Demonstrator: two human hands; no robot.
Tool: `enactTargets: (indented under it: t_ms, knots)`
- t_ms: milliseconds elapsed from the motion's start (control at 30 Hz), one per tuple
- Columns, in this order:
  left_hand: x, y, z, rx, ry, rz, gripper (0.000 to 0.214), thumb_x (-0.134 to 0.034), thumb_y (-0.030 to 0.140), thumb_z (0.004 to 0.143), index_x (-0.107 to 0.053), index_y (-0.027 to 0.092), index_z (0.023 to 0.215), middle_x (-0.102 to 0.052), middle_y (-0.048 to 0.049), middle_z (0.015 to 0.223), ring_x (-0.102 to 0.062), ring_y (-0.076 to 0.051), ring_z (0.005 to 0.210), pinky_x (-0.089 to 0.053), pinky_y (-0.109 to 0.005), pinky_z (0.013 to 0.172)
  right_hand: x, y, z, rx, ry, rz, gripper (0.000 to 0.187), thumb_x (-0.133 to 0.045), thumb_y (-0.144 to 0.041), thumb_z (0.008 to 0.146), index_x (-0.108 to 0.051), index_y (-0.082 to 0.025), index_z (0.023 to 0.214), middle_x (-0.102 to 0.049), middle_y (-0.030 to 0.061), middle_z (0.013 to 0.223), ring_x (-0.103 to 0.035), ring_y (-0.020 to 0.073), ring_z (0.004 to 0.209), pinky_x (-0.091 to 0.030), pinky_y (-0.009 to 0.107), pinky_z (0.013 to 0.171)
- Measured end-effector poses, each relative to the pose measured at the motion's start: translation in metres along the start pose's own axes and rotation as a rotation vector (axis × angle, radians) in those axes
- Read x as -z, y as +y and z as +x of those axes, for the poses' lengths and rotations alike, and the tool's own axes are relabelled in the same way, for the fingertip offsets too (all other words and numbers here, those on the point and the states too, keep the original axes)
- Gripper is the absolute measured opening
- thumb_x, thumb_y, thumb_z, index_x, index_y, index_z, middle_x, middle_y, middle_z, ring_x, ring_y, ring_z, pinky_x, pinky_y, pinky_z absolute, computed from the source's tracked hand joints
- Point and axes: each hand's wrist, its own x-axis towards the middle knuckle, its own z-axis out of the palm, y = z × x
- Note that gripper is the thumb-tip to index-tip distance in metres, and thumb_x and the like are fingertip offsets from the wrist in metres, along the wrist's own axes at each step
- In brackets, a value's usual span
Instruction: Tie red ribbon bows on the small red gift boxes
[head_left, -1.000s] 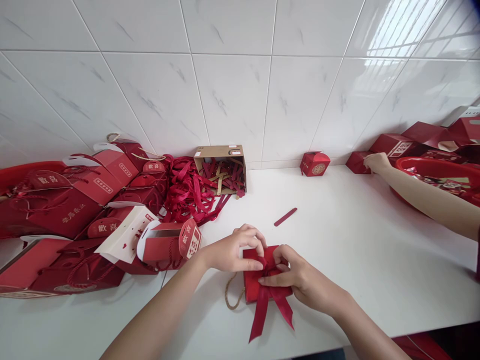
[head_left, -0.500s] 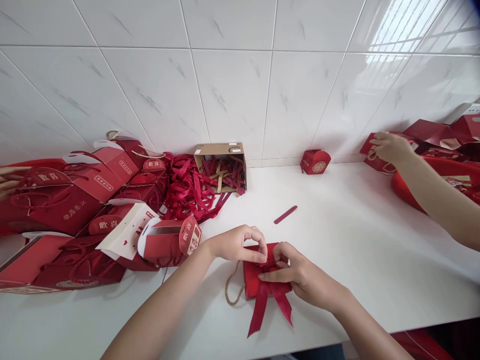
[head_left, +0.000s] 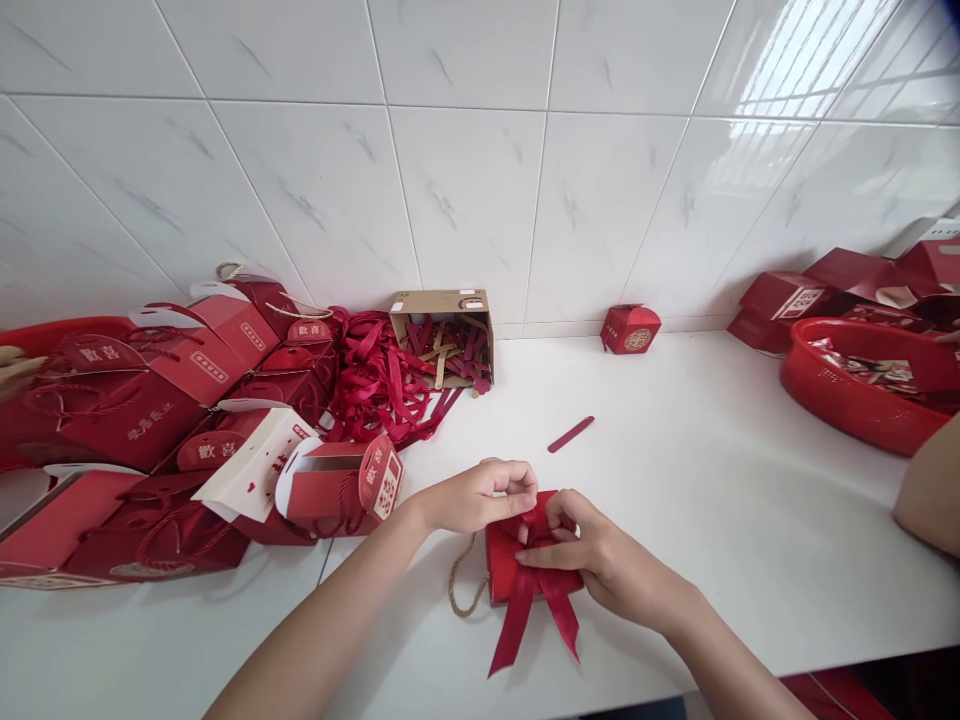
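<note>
Ribbon [head_left: 512,630] wraps the box [head_left: 501,572]; I judge its tying unfinished.
At the box's ten o'clock, my left hand [head_left: 480,498] pinches ribbon; at three, my right hand [head_left: 604,552] does too.

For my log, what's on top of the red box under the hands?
On the red box lies a red ribbon, two tails extending past the near edge. The left hand and right hand hide part of the ribbon's middle and box top.
</note>
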Motion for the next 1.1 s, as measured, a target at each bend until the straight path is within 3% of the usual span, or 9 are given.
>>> enactTargets:
  t_ms: [133,333,567,733,833,967,1100]
  knots:
    - [-0.004,0.000,-0.001,-0.033,0.016,0.054,0.031,-0.049,0.049,0.090,-0.047,0.019,0.083,-0.057,0.0015,0.078,-0.060,-0.013,0.072,-0.049,-0.030,0.076,0.001,-0.002,0.001,0.001,0.010,0.011,0.034,-0.046,-0.018,0.095,-0.068,-0.033,0.116,-0.046,0.0066,0.095,-0.048,0.0188,0.089,-0.050,0.030,0.071]
    - [0.001,0.001,-0.002,-0.157,0.159,0.137,0.021,-0.064,0.034,0.082,-0.051,0.019,0.087,-0.056,0.0004,0.079,-0.055,-0.013,0.076,-0.045,-0.030,0.077,-0.001,0.000,0.000,0.017,0.033,-0.009,0.035,-0.049,-0.018,0.094,-0.066,-0.035,0.118,-0.045,0.0051,0.095,-0.047,0.0183,0.089,-0.049,0.029,0.072]
    - [0.006,0.003,-0.004,-0.173,0.080,0.196,0.014,-0.068,0.023,0.076,-0.059,0.018,0.084,-0.059,-0.0012,0.085,-0.053,-0.015,0.083,-0.044,-0.030,0.083,-0.001,0.001,0.001,-0.009,0.026,-0.005,0.032,-0.050,-0.020,0.094,-0.067,-0.036,0.117,-0.043,0.0043,0.092,-0.046,0.0179,0.087,-0.048,0.030,0.071]
    - [0.006,-0.001,-0.008,-0.076,0.049,0.181,0.015,-0.063,0.027,0.082,-0.063,0.017,0.093,-0.059,0.0003,0.073,-0.054,-0.013,0.070,-0.043,-0.027,0.072,-0.002,0.001,-0.001,-0.020,0.025,0.014,0.034,-0.048,-0.019,0.095,-0.066,-0.035,0.118,-0.042,0.0045,0.093,-0.047,0.0174,0.088,-0.050,0.029,0.072]
    - [0.002,-0.002,-0.012,-0.072,0.135,0.215,0.018,-0.063,0.026,0.081,-0.062,0.018,0.097,-0.059,0.0021,0.071,-0.055,-0.013,0.072,-0.042,-0.028,0.077,-0.001,0.001,-0.001,0.022,0.056,-0.006,0.038,-0.042,-0.016,0.096,-0.062,-0.033,0.124,-0.044,0.0052,0.094,-0.049,0.0171,0.087,-0.051,0.029,0.070]
    - [-0.009,0.000,-0.017,-0.076,0.260,0.179,0.014,-0.059,0.029,0.085,-0.060,0.019,0.095,-0.055,0.0042,0.065,-0.053,-0.012,0.068,-0.042,-0.028,0.075,-0.003,0.004,-0.001,0.089,0.191,0.030,0.048,-0.031,-0.010,0.097,-0.044,-0.030,0.139,-0.049,0.0082,0.103,-0.054,0.0176,0.091,-0.053,0.032,0.075]
    - [-0.019,0.001,-0.021,-0.064,0.377,0.151,0.013,-0.057,0.031,0.086,-0.060,0.019,0.091,-0.054,0.0030,0.068,-0.052,-0.013,0.069,-0.043,-0.027,0.072,-0.008,0.007,-0.004,0.039,0.334,0.086,0.046,-0.043,-0.013,0.095,-0.039,-0.031,0.137,-0.056,0.0079,0.111,-0.057,0.0177,0.094,-0.054,0.034,0.080]
